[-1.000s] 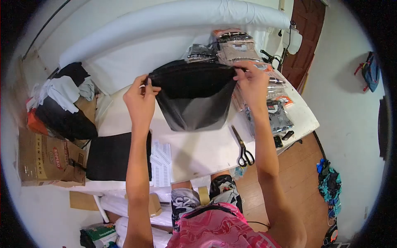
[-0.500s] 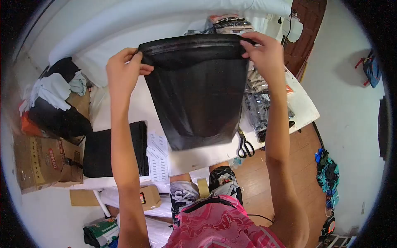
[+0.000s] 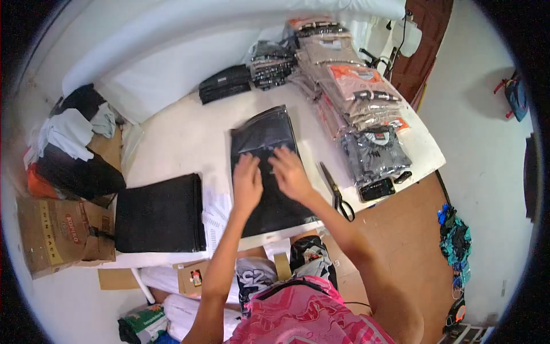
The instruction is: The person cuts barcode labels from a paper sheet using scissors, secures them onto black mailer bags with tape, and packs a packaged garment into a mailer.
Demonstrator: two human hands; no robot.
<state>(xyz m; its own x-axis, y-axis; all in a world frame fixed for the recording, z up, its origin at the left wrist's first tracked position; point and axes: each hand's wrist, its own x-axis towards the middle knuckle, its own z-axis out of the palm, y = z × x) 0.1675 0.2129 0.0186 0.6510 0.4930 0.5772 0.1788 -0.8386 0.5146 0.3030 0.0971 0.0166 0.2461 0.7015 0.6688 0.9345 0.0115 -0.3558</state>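
A long black plastic bag point(image 3: 272, 209) lies flat on the white table point(image 3: 172, 137) in front of me, its far end glossy and slightly creased. My left hand point(image 3: 247, 182) rests on the bag's middle, fingers pointing away from me and somewhat apart. Beside it, my right hand point(image 3: 291, 175) also lies on the bag with its fingers stretched out, a little smeared by motion. Neither hand grips the bag. To the left sits a stack of folded black bags or sheets point(image 3: 159, 215), with printed paper labels point(image 3: 216, 218) next to it.
Black-handled scissors point(image 3: 338, 195) lie right of the bag. Farther right are bagged grey garments point(image 3: 375, 155), a phone point(image 3: 377, 190) and piled beige packets point(image 3: 361, 94). Black packets point(image 3: 225, 84) stand at the back. A cardboard box point(image 3: 63, 229) and cloths point(image 3: 71, 132) are left.
The black bag, held up by its top edge between both hands before, is now laid on the table. Both hands came down and closer together, releasing the edge.
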